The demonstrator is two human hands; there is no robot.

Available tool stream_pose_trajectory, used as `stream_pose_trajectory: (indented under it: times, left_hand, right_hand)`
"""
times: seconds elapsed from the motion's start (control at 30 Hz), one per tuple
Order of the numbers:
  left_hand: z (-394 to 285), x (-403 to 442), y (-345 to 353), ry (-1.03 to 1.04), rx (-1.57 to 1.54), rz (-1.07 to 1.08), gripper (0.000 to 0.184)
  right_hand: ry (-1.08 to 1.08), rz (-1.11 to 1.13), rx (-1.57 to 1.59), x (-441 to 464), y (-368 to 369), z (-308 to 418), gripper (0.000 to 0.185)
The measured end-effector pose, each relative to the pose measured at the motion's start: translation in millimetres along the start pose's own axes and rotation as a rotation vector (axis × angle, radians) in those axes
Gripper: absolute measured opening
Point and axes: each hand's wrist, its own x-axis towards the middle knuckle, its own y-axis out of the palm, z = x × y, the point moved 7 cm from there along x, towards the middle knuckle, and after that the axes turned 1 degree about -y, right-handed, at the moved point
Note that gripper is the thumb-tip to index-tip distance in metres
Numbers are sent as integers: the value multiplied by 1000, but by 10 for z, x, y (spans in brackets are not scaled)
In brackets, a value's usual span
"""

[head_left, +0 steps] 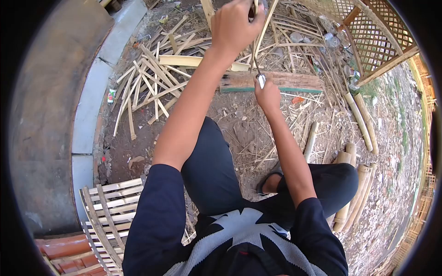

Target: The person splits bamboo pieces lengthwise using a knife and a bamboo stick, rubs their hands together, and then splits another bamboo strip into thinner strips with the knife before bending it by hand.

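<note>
My left hand [235, 27] is raised at the top edge, its fingers closed around a pale bamboo strip [265, 28] that slants down toward the wooden block. Lower and to the right, my right hand [268, 95] grips the handle of a knife [258, 69]. Its narrow dark blade points up beside the strip; where the two touch is hard to make out. Beneath them on the ground lies a worn wooden block [290, 81] with a green lower edge. A wider split bamboo piece [184, 60] lies left of the block, partly behind my left forearm.
Many thin bamboo strips [149, 76] are heaped at the upper left. Bamboo poles [359, 120] lie at the right, with more by my bent knee. A slatted bamboo frame [110, 216] is at the lower left, a lattice panel [382, 34] at the upper right.
</note>
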Motion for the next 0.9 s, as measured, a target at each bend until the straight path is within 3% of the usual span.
stream_pose_trajectory:
  times: [0.1,0.2,0.3,0.4,0.53,0.63,0.77,0.8,0.9]
  left_hand:
    - [-140,140,-174,7,-79,-86,33]
    - [115,-50,175,-58,87,-26,37]
    - [525,-365,589,-101,167,155,30]
    - [830,-407,726,-495,49,529,34]
    - [457,-183,358,-132,105,94,44]
    - [16,10,29,-58,-84,-70,26]
    - [-117,-81,110,-91,4,71,31]
    - [101,-203,436,-184,84,291,31]
    - [494,-577,810,-251,207,529,32]
  right_hand:
    - [-7,-59,16,-18,-125,67,46]
    - [68,25,-26,-266,282,-236,45]
    - [59,103,-31,-290,768,-494,44]
    - [73,157,-83,-284,666,-473,44]
    - [21,33,-24,-243,306,-224,43]
    - [17,-35,84,-210,-9,36,43]
    - [94,-30,89,-324,102,-32,43]
    - [110,9,69,-400,340,-222,43]
    - [119,92,29,-427,853,-611,46]
